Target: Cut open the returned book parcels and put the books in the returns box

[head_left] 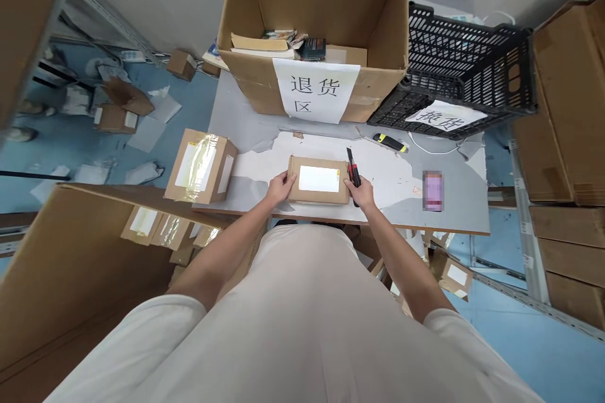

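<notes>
A small cardboard parcel [295, 191] with a white label [318, 179] lies flat at the table's front, label side up. My left hand [280, 187] is closed on its left end, the thumb on top. At the parcel's right end is my right hand [361, 192], closed around a black and red box cutter [354, 175]. The cutter's tip points away from me, and the right thumb touches the parcel's edge. Whether the right fingers also grip the parcel underneath is hidden.
A large carton [250, 87] of books and a black plastic crate [472, 88], both with paper signs, stand at the back. A taped box [201, 167] sits left. A yellow-black cutter [390, 142] and a blurred pink item [433, 191] lie right. An open carton [89, 252] holds parcels lower left.
</notes>
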The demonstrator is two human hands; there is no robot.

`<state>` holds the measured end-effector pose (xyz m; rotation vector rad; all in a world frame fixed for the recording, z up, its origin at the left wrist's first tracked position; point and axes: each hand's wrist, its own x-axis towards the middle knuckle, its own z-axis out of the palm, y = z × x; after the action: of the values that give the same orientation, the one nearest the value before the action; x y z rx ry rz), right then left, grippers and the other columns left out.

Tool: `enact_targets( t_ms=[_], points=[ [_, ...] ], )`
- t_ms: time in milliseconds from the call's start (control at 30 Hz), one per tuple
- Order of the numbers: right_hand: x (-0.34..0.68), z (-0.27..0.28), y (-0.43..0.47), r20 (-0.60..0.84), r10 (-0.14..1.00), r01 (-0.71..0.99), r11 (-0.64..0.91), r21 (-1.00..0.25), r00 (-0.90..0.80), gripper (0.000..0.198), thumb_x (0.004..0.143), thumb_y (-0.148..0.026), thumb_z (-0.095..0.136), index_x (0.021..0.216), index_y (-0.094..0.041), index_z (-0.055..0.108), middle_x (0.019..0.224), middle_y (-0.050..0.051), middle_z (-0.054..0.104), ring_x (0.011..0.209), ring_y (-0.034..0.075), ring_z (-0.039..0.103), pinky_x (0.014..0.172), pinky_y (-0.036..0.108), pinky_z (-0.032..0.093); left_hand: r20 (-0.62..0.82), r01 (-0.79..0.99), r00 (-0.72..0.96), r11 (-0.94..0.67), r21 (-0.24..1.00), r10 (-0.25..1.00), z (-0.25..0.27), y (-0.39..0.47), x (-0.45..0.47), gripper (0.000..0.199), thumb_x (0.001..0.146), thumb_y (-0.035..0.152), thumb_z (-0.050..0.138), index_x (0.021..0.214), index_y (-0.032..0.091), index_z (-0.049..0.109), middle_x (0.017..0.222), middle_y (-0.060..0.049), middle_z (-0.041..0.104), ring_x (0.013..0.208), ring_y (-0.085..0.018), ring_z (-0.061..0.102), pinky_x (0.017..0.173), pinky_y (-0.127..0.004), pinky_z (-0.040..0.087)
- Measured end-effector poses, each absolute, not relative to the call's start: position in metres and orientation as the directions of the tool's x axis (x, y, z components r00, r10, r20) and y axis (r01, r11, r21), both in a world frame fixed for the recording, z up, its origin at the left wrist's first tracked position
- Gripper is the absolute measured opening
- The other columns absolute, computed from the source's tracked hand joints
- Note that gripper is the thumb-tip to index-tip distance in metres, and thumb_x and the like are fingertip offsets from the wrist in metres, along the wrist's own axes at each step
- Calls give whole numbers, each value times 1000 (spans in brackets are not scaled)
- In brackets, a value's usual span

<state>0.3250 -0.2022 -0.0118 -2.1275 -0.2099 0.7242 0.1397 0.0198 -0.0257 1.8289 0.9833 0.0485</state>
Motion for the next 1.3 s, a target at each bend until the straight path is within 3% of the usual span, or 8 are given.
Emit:
enact_targets(
  t_ms=[367, 533, 733, 867, 1000, 1100, 1167, 1300],
  points=[
    [305, -18, -224, -477, 453, -342, -350, -872, 753, 49, 62, -54, 72, 91, -16, 58, 60, -7, 51, 49, 10, 47, 50, 27, 44, -378, 463, 751, -23, 886, 541, -36, 9, 114, 67, 83, 53, 52, 137, 14, 47, 131, -12, 59, 117, -25, 56, 97, -39, 47],
    [290, -22, -246, -515, 519, -393, -334, -857, 682, 56, 60, -47, 76, 104, -18, 57, 61, -7, 55, 48, 11, 49, 49, 28, 44, -401, 472, 800, -55, 880, 446, -48, -1, 90, 99, 59, 47, 78, 143, 17, 37, 135, -12, 56, 125, -28, 51, 104, -43, 43],
    [282, -17, -241, -534, 442, -358, -422, -833, 721, 47, 54, -43, 78, 87, -21, 52, 52, -10, 49, 45, 11, 46, 44, 26, 41, -403, 461, 754, 19, 887, 519, -59, -12, 87, 66, 68, 55, 65, 120, 14, 59, 115, -10, 67, 109, -25, 61, 98, -42, 47],
    [301, 3, -222, -413, 415, -230, -422, -877, 811, 39, 61, -48, 73, 78, -21, 51, 56, -7, 49, 45, 11, 48, 45, 26, 41, -332, 526, 725, -175, 832, 603, -32, -1, 99, 47, 80, 55, 54, 100, 15, 68, 95, -9, 69, 88, -22, 63, 85, -38, 51],
    [328, 18, -200, -319, 399, -35, -576, -816, 860, 35, 69, -53, 65, 76, -20, 55, 59, -3, 53, 50, 14, 52, 52, 27, 45, -251, 575, 691, -305, 759, 678, -9, 14, 122, 49, 85, 57, 47, 98, 15, 69, 89, -9, 64, 83, -21, 61, 81, -37, 50],
    [344, 20, -184, -252, 404, 129, -712, -690, 880, 35, 75, -55, 59, 80, -20, 58, 65, 1, 60, 64, 19, 58, 62, 30, 47, -203, 576, 708, -386, 721, 676, -3, 12, 138, 62, 74, 58, 64, 116, 13, 61, 101, -12, 60, 95, -24, 60, 84, -37, 51],
    [350, 20, -175, -214, 408, 202, -762, -615, 888, 35, 80, -54, 54, 86, -20, 59, 73, 5, 64, 73, 22, 60, 68, 32, 46, -80, 540, 722, -488, 686, 687, -3, 5, 144, 72, 72, 53, 69, 129, 12, 51, 119, -17, 54, 113, -29, 54, 94, -42, 47],
    [357, 30, -170, -179, 465, 308, -782, -542, 867, 37, 85, -50, 48, 97, -17, 59, 85, 10, 66, 82, 25, 60, 75, 35, 46, 74, 340, 875, -715, 610, 479, -6, -10, 150, 36, 91, 34, 49, 123, 20, 58, 128, -15, 55, 127, -27, 46, 107, -47, 34]
  ],
)
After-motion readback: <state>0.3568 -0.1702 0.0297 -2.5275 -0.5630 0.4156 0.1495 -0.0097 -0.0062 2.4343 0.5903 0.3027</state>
